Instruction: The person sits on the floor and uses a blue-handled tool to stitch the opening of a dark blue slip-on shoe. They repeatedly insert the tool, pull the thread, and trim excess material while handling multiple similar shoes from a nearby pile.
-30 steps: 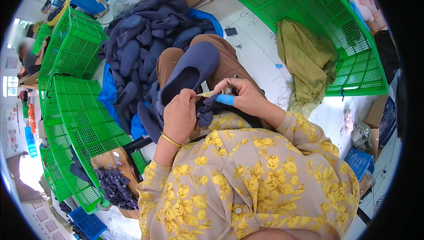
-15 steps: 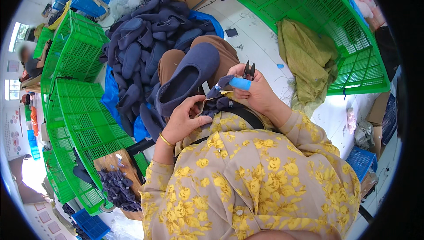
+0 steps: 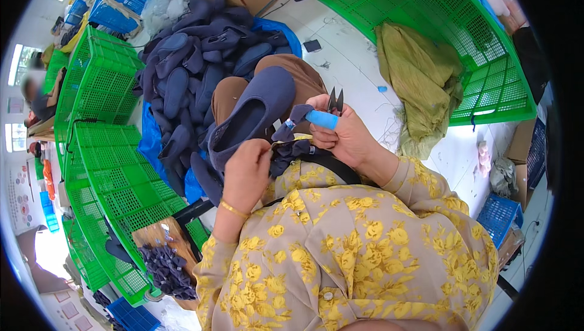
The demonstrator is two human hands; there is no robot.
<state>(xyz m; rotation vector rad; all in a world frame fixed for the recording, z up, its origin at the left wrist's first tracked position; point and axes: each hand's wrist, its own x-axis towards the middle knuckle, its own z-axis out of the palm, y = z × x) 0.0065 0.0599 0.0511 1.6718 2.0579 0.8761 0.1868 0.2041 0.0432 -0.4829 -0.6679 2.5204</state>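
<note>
Left hand, loosely spread half a second ago, now curls inward, fingertips gathered; cannot tell on what. Right hand pinches a navy fabric piece, dark snips tucked alongside. Navy slipper lies across the knees. Finer handling seemingly passes leftward.

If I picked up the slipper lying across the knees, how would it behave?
Probably light for its size, since the slipper looks hollow, with a wide opening. It would likely give under a squeeze: its surface looks like soft, matte cloth, which also suggests it isn't slippery. Pushed, it might slide off, as it lies slanted over the knees.
</note>
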